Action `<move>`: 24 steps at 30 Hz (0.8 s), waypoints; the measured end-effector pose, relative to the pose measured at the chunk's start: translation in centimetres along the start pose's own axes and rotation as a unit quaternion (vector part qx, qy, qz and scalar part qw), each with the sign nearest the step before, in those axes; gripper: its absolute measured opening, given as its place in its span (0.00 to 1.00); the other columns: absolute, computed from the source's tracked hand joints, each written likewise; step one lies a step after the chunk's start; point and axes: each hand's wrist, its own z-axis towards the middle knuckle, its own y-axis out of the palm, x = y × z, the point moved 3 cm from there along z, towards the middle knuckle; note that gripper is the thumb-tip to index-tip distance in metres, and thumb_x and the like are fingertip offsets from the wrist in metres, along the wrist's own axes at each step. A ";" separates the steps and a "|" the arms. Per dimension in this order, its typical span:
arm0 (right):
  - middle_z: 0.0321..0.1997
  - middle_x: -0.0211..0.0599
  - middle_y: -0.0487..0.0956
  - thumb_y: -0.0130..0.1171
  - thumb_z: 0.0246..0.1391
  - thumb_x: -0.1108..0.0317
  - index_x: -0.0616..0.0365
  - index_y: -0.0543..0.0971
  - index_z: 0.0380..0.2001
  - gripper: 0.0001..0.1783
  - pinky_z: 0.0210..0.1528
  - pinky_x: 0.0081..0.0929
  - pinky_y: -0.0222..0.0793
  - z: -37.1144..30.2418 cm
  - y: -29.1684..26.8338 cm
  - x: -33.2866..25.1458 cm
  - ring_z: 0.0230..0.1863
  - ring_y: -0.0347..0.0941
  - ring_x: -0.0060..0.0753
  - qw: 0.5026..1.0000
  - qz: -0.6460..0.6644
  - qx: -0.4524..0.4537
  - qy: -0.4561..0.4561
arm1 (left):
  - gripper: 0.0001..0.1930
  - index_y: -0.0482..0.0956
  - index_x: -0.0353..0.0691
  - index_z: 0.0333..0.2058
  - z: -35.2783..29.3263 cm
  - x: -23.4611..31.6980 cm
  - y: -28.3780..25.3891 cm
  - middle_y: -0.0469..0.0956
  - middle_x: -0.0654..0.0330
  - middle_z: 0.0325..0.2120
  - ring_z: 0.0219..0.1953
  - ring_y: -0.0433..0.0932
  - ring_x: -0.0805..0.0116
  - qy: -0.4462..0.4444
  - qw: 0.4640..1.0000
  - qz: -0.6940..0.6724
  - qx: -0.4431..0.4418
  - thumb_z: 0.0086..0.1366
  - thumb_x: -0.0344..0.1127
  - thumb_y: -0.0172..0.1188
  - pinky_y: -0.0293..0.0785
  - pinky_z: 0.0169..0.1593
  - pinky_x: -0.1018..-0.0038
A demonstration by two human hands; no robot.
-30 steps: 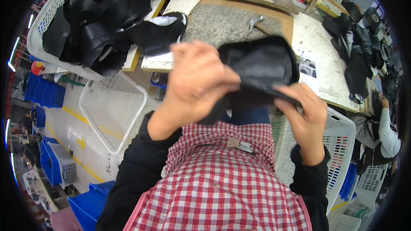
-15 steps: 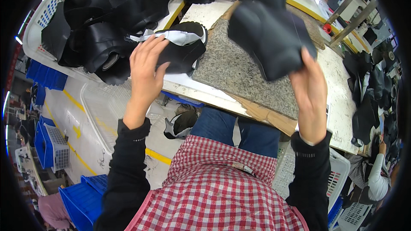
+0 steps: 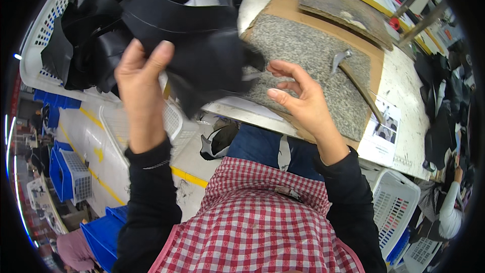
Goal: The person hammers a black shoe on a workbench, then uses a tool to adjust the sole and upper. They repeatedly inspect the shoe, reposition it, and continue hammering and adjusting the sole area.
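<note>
The left hand now grasps a fresh black leather piece lifted from the white basket, while the right hand, having released the previous piece, opens toward it over the grey mat.

Left hand: we hold it raised, back toward the camera, thumb and fingers pointing up and pinched closed at the tips. Left forearm: rising near upright from the lower edge, in a black sleeve with the cuff at the wrist.

Right hand: we keep it open and empty, palm turned left, fingers loosely curled and spread, thumb extended leftward. Right forearm: angled up and inward, black sleeve to the wrist.
</note>
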 end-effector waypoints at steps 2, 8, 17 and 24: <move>0.57 0.34 0.80 0.66 0.61 0.70 0.56 0.79 0.60 0.23 0.57 0.28 0.72 0.0 -1.5 -2.7 0.59 0.75 0.31 0.995 -0.067 0.013 -0.067 | 0.23 0.73 0.31 0.62 -3.1 -3.9 3.2 0.78 0.53 0.59 0.60 0.75 0.65 -0.015 0.992 -0.123 -0.014 0.71 0.26 0.62 0.66 0.68 0.66; 0.50 0.41 0.83 0.63 0.54 0.74 0.60 0.81 0.53 0.21 0.54 0.32 0.72 -4.1 -8.0 -8.1 0.50 0.80 0.38 0.961 -0.254 -0.064 -0.085 | 0.20 0.74 0.45 0.62 -16.2 -9.0 11.2 0.78 0.62 0.60 0.61 0.76 0.63 -0.238 0.928 -0.285 -0.033 0.73 0.34 0.61 0.71 0.62 0.59; 0.29 0.28 0.79 0.71 0.45 0.72 0.51 0.81 0.31 0.10 0.45 0.32 0.63 -10.2 -12.7 -13.9 0.35 0.77 0.33 0.870 -0.439 -0.067 -0.213 | 0.26 0.83 0.36 0.46 -13.7 2.8 11.0 0.83 0.50 0.46 0.49 0.84 0.56 0.190 0.937 0.235 -0.174 0.52 0.09 0.47 0.80 0.53 0.63; 0.29 0.21 0.80 0.68 0.39 0.72 0.44 0.84 0.33 0.14 0.36 0.29 0.68 -10.5 -11.6 -14.2 0.33 0.77 0.30 0.800 -0.511 -0.139 -0.282 | 0.20 0.82 0.36 0.50 -11.3 -0.4 15.2 0.81 0.52 0.48 0.51 0.78 0.55 0.213 0.881 0.275 -0.319 0.57 0.26 0.70 0.74 0.55 0.62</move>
